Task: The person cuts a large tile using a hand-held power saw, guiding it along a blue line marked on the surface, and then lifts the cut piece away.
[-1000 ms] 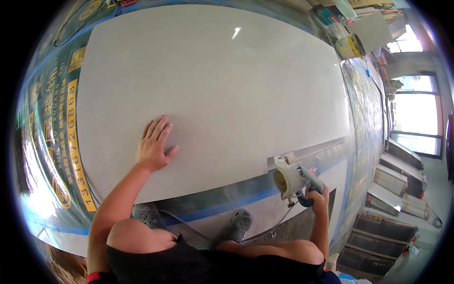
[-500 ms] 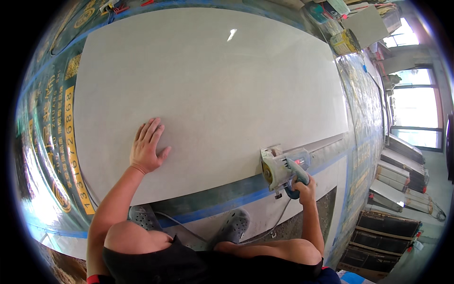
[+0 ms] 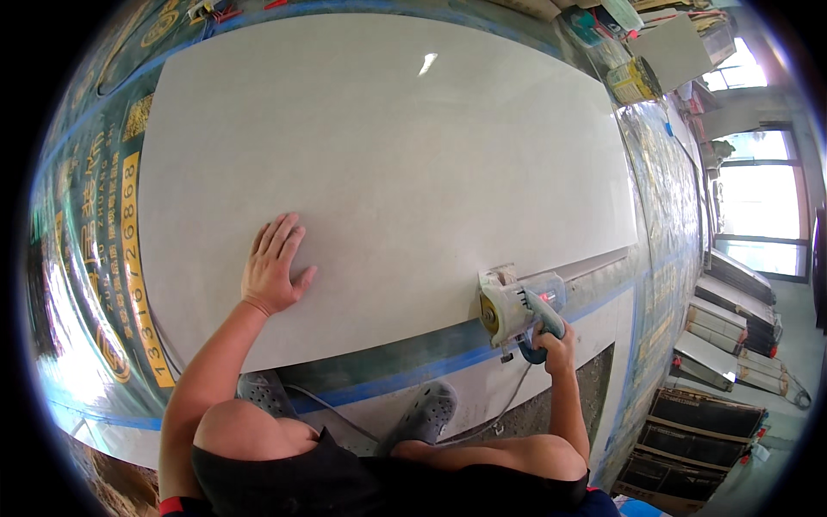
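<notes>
A large pale grey tile (image 3: pixel 388 164) lies flat before me, with a glossy face. My left hand (image 3: pixel 272 271) rests palm down on its near left part, fingers stretched out. At the near edge, right of the middle, a handheld circular saw (image 3: pixel 508 312) sits with its base on the tile. My right hand (image 3: pixel 556 345) is wrapped round the saw's rear handle. The round disc of the saw faces left; where it meets the tile is hidden. Right of the saw, a narrow strip (image 3: pixel 594 263) runs along the tile's near edge, with a dark line between them.
A grey cord (image 3: pixel 336 415) trails by my clogs (image 3: pixel 428 414). Printed green protective sheeting (image 3: pixel 112 198) with blue tape covers the floor. A yellow bucket (image 3: pixel 633 80) stands at the far right. Stacked tiles (image 3: pixel 728 319) and dark cartons (image 3: pixel 693 431) line the right side.
The view has shifted very slightly. Both hands and the saw keep practically the same places on the tile.
</notes>
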The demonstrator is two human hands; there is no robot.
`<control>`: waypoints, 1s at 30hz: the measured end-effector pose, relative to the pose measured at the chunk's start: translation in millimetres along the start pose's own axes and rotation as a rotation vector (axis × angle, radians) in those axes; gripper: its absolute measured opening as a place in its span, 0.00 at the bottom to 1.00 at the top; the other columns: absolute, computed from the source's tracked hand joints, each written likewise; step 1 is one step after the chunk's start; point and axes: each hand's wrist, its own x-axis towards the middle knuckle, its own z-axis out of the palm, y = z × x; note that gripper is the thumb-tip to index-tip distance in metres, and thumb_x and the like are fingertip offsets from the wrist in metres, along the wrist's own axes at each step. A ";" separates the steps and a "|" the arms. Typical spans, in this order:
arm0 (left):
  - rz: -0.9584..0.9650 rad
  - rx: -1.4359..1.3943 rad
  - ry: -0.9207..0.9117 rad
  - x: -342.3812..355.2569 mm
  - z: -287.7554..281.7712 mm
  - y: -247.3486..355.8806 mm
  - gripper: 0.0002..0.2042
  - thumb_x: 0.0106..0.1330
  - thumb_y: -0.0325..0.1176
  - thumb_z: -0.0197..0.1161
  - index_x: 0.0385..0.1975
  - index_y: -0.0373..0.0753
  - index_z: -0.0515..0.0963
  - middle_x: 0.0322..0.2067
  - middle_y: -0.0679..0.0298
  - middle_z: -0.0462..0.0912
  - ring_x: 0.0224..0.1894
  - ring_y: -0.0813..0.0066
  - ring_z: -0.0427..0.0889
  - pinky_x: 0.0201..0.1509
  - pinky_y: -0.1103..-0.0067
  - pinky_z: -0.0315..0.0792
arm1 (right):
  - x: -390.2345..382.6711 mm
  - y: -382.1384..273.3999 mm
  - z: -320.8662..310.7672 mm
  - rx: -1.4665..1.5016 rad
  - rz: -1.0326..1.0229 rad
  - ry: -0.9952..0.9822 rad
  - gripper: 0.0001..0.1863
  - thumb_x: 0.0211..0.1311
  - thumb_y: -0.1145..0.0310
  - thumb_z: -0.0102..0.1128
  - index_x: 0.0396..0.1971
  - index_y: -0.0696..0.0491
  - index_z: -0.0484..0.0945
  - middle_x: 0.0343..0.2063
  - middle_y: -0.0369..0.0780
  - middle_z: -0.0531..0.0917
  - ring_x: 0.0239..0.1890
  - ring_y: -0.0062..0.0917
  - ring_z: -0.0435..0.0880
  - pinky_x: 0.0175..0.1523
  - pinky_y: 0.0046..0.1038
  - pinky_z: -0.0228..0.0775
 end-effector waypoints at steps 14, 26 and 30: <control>0.000 0.002 0.000 0.0 0.4 1.7 0.31 0.57 0.41 0.64 0.60 0.38 0.66 0.67 0.56 0.62 0.70 0.56 0.59 0.72 0.62 0.54 | 3.2 7.1 -1.3 0.021 -0.030 -0.012 0.08 0.35 0.73 0.55 0.21 0.58 0.75 0.16 0.36 0.76 0.19 0.20 0.72 0.28 0.21 0.62; -0.013 0.020 -0.016 -0.7 -1.1 -2.3 0.30 0.57 0.42 0.65 0.59 0.38 0.68 0.67 0.57 0.62 0.69 0.58 0.59 0.72 0.62 0.54 | 4.7 16.5 -0.9 0.085 -0.058 -0.004 0.09 0.35 0.74 0.55 0.23 0.59 0.75 0.17 0.37 0.76 0.19 0.20 0.72 0.27 0.21 0.62; 0.018 -0.001 -0.005 1.5 1.8 -3.2 0.29 0.56 0.41 0.65 0.58 0.38 0.68 0.66 0.56 0.63 0.69 0.55 0.60 0.71 0.61 0.55 | -7.1 11.1 -17.9 0.141 -0.033 0.054 0.10 0.34 0.74 0.55 0.23 0.59 0.75 0.18 0.37 0.76 0.20 0.20 0.73 0.28 0.22 0.64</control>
